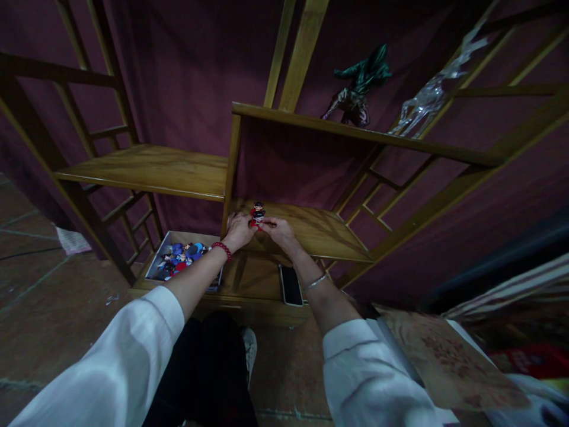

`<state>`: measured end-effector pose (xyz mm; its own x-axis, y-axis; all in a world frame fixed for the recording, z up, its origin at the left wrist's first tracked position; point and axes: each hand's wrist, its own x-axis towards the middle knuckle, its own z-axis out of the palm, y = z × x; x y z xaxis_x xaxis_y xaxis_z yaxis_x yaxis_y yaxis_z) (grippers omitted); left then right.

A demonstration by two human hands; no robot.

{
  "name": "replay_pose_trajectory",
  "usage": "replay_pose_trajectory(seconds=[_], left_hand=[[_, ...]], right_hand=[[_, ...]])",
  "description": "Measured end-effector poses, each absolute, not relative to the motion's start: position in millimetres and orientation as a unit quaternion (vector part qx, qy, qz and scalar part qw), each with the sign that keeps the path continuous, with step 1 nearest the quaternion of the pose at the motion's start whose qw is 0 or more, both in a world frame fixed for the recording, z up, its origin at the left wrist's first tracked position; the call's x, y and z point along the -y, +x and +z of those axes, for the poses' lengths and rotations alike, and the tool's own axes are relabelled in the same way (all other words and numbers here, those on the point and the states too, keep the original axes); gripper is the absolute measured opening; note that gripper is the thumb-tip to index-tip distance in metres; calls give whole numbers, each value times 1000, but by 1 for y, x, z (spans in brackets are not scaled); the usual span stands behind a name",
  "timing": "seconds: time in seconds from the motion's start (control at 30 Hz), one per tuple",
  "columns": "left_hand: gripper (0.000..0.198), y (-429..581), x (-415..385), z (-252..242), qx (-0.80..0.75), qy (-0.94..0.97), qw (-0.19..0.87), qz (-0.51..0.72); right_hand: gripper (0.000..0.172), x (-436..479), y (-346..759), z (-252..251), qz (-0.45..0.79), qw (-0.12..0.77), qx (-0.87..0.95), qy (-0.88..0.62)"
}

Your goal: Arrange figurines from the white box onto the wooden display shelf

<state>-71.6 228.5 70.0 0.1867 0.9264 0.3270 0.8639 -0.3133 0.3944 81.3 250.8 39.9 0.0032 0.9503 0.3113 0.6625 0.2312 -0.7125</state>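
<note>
A small red and black figurine stands upright at the front left of a low wooden shelf. My left hand is closed around its base from the left. My right hand pinches the base from the right. Both wrists reach forward over the bottom board of the shelf unit, the left with a red bead bracelet, the right with a thin bangle.
A grey box with several small colourful figurines sits on the bottom board at left. A black phone lies flat there beside my right forearm. A green figure and a silvery figure stand on the upper shelf. Flat cardboard lies at right.
</note>
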Motion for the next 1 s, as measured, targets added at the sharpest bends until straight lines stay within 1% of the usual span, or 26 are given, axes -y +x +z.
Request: replay_pose_trajectory(seconds=[0.1, 0.33, 0.47, 0.8, 1.0], left_hand=[[31, -71, -229, 69, -583, 767, 60, 261], [31, -72, -228, 69, -578, 768, 48, 270], [29, -73, -229, 67, -568, 776, 43, 271], [30, -72, -229, 66, -565, 779, 53, 268], [28, -72, -229, 68, -569, 777, 55, 263]], right_hand=[[19, -250, 81, 40, 176, 389, 678, -599], [23, -250, 80, 40, 181, 392, 667, -607], [22, -248, 79, 43, 180, 380, 666, -616], [22, -244, 75, 50, 139, 352, 661, -648], [19, -243, 75, 49, 158, 366, 672, -624]])
